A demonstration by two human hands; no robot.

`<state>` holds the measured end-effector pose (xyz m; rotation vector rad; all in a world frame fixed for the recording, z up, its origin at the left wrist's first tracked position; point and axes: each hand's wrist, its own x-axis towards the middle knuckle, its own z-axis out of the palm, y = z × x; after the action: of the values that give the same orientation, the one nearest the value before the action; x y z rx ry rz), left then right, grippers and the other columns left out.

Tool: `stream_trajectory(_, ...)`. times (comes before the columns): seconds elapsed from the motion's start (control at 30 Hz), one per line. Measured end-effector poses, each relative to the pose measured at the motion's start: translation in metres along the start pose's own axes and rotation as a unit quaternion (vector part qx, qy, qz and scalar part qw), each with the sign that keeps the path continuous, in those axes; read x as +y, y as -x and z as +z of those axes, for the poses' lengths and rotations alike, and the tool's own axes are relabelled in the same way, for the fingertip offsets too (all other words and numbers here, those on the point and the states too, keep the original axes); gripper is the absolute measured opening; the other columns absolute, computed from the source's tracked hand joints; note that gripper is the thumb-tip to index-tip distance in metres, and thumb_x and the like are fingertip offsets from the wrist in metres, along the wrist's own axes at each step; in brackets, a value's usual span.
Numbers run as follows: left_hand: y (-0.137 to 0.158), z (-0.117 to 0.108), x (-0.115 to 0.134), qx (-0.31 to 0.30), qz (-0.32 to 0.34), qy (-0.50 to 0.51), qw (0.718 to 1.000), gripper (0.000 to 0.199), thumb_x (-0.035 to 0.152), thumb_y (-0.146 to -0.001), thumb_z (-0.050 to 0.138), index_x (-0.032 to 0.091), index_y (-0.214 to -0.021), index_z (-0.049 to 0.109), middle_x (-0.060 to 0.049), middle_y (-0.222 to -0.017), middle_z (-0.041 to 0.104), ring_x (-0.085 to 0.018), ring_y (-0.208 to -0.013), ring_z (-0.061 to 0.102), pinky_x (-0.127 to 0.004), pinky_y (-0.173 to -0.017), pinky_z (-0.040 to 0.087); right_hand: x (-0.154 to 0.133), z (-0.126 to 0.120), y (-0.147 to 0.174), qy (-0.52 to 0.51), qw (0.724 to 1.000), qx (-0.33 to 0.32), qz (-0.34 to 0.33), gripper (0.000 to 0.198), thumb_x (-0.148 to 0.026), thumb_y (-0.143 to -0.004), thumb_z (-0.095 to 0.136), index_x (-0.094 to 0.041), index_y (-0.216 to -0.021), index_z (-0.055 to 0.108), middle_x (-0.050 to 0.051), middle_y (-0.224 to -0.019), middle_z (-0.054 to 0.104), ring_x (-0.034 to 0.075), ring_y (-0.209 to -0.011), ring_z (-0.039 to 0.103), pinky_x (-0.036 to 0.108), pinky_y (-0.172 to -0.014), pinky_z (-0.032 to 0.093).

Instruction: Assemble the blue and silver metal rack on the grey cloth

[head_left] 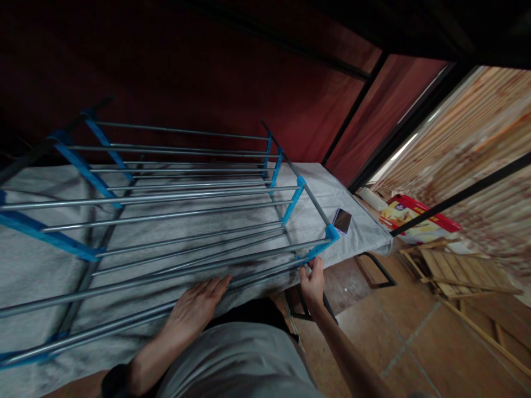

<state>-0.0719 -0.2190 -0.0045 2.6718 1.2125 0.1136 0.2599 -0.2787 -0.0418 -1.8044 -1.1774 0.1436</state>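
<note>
A rack of grey metal tubes joined by blue plastic brackets lies across a grey cloth-covered surface. My left hand rests with its fingers stretched out over the near lower tubes. At the near right corner, my right hand has its thumb and fingers closed around the lower end of a blue bracket. Some of its fingertips are hidden behind that joint. Dark side rods run through the brackets at both ends of the rack.
A phone-like dark rectangle lies on the cloth right of the rack. Beyond the surface's edge are a folded wooden piece and a red-and-yellow box on the tiled floor. A dark red panel rises behind.
</note>
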Motion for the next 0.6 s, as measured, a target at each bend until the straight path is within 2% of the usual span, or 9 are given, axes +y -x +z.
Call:
stream_trajectory(0.17, -0.001, -0.002, 0.001, -0.021, -0.005, -0.010, 1.000, 0.065, 0.000, -0.084, 0.033, 0.021, -0.142, 0.053, -0.010, -0.134, 0.063, -0.025, -0.118, 0.063, -0.041, -0.100, 0.051, 0.006, 0.000, 0.001, -0.010, 1.000, -0.005, 0.001, 0.023, -0.025, -0.080, 0.048, -0.021, -0.103, 0.048, 0.007, -0.098, 0.051, 0.025, -0.094, 0.052, 0.043, -0.085, 0.045)
stream_trajectory(0.27, -0.002, 0.002, -0.003, -0.003, 0.016, -0.023, 1.000, 0.062, 0.001, -0.086, 0.035, 0.021, -0.142, 0.053, -0.010, -0.132, 0.064, -0.024, -0.114, 0.064, -0.039, -0.098, 0.051, 0.011, -0.001, 0.000, -0.040, 0.999, -0.022, 0.004, 0.028, -0.021, -0.078, 0.045, -0.021, -0.106, 0.049, 0.007, -0.101, 0.054, 0.025, -0.098, 0.053, 0.045, -0.092, 0.044)
stream_trajectory(0.37, 0.002, 0.005, -0.006, 0.074, 0.057, -0.055, 0.994, 0.053, 0.009, -0.094, 0.039, 0.022, -0.144, 0.050, -0.010, -0.128, 0.066, -0.025, -0.111, 0.064, -0.040, -0.099, 0.049, 0.019, -0.002, 0.001, -0.109, 0.993, -0.046, 0.027, 0.043, -0.021, -0.079, 0.043, -0.021, -0.122, 0.047, 0.008, -0.111, 0.057, 0.023, -0.104, 0.055, 0.044, -0.096, 0.044)
stream_trajectory(0.47, 0.015, 0.013, -0.002, 0.158, 0.126, -0.085, 0.976, 0.054, 0.013, -0.098, 0.038, 0.025, -0.151, 0.039, -0.009, -0.136, 0.060, -0.024, -0.122, 0.057, -0.040, -0.108, 0.040, 0.029, 0.000, 0.005, -0.124, 0.990, -0.047, 0.037, 0.050, -0.022, -0.079, 0.045, -0.023, -0.128, 0.046, 0.008, -0.122, 0.055, 0.023, -0.111, 0.055, 0.043, -0.100, 0.043)
stream_trajectory(0.53, 0.025, 0.026, 0.002, 0.164, 0.193, -0.090, 0.963, 0.058, 0.011, -0.097, 0.034, 0.026, -0.154, 0.032, -0.007, -0.140, 0.057, -0.020, -0.129, 0.052, -0.036, -0.113, 0.034, 0.035, 0.003, 0.009, -0.106, 0.993, -0.042, 0.033, 0.048, -0.022, -0.078, 0.046, -0.023, -0.126, 0.049, 0.009, -0.125, 0.053, 0.023, -0.112, 0.054, 0.043, -0.101, 0.043)
stream_trajectory(0.6, 0.029, 0.045, 0.003, 0.131, 0.218, -0.081, 0.964, 0.060, 0.011, -0.097, 0.033, 0.027, -0.154, 0.030, -0.005, -0.143, 0.055, -0.018, -0.132, 0.049, -0.033, -0.113, 0.034, 0.040, 0.006, 0.012, -0.089, 0.994, -0.049, 0.039, 0.047, -0.023, -0.077, 0.046, -0.023, -0.124, 0.051, 0.009, -0.122, 0.054, 0.024, -0.109, 0.055, 0.043, -0.099, 0.044)
